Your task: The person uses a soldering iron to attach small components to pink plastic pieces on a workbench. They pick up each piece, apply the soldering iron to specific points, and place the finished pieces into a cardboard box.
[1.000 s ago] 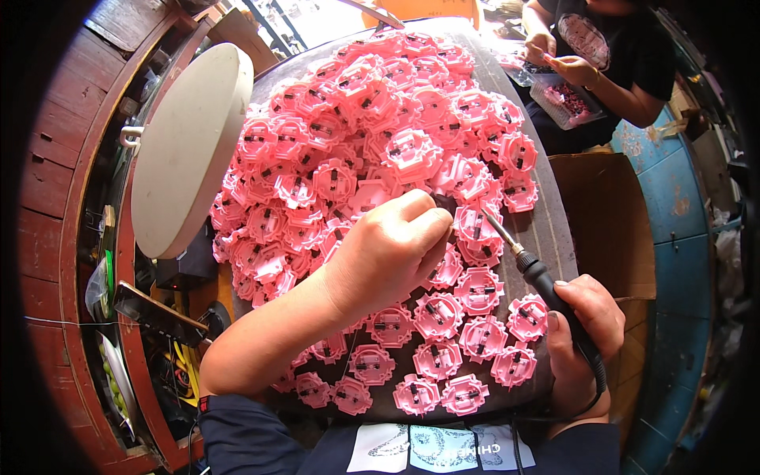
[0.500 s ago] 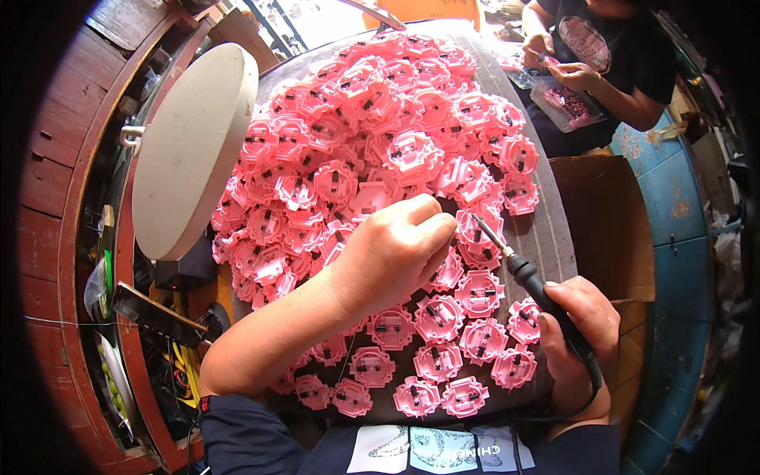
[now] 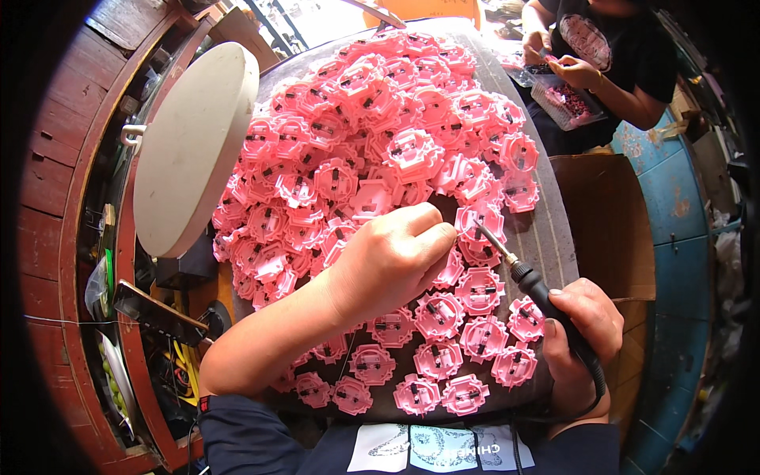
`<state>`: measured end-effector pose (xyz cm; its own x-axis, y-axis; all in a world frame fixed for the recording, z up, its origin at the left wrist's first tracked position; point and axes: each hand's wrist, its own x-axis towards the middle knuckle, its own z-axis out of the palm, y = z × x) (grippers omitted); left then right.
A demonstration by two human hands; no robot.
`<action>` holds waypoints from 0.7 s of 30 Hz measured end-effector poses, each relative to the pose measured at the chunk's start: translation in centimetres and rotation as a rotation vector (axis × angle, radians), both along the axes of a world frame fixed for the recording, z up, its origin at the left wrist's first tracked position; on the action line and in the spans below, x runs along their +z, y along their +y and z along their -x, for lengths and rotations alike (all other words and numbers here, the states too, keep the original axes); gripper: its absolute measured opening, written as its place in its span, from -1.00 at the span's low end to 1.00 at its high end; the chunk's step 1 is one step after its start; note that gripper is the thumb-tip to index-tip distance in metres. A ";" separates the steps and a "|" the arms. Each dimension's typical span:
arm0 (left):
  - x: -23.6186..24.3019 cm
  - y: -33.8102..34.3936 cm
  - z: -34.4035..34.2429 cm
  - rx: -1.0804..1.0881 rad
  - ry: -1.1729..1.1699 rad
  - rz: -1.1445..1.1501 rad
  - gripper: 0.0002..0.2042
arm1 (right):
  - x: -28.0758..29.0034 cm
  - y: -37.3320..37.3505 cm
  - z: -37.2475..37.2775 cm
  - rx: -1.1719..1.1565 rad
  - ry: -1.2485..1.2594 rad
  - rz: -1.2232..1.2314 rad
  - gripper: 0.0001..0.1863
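My right hand (image 3: 584,328) is closed around the black handle of a soldering iron (image 3: 546,299). The iron's metal tip points up-left and rests at or just over a pink plastic part (image 3: 480,219), a round notched piece with small black components. Beside that tip, my left hand (image 3: 400,253) is closed in a pinch; what its fingers hold is hidden under the hand. A thin wire-like strand (image 3: 347,356) shows below my left forearm. More pink parts (image 3: 439,317) lie in loose rows nearer me.
A large heap of pink parts (image 3: 356,119) covers the far and left side of the grey board (image 3: 546,245). A round pale disc (image 3: 194,150) stands left, above a phone-like dark slab (image 3: 158,314). Far right, another person's hands (image 3: 576,71) work over a clear tray (image 3: 566,107).
The soldering iron and my right hand have shifted slightly down and right. My left hand has dropped a little, still pinched. The other person's hands have moved slightly.
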<state>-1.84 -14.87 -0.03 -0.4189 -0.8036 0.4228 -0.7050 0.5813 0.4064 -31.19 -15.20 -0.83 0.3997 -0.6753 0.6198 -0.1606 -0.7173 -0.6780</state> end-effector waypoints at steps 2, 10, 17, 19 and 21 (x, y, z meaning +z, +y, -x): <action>0.0 0.1 0.1 -0.001 -0.007 -0.005 -0.87 | 0.1 0.0 -0.1 -0.003 0.005 0.005 -0.65; -0.2 0.2 0.2 0.005 -0.017 0.009 -0.89 | -0.1 0.0 -0.2 0.013 -0.004 0.015 -0.64; -0.2 0.1 0.2 0.009 -0.016 0.006 -0.90 | 0.0 0.0 -0.2 0.020 0.005 0.005 -0.62; -0.3 0.1 0.2 0.010 -0.014 -0.004 -0.90 | 0.1 0.0 -0.2 0.019 0.006 0.005 -0.62; -0.4 0.0 0.2 0.014 -0.016 0.003 -0.89 | 0.1 0.0 -0.2 0.021 0.007 0.006 -0.62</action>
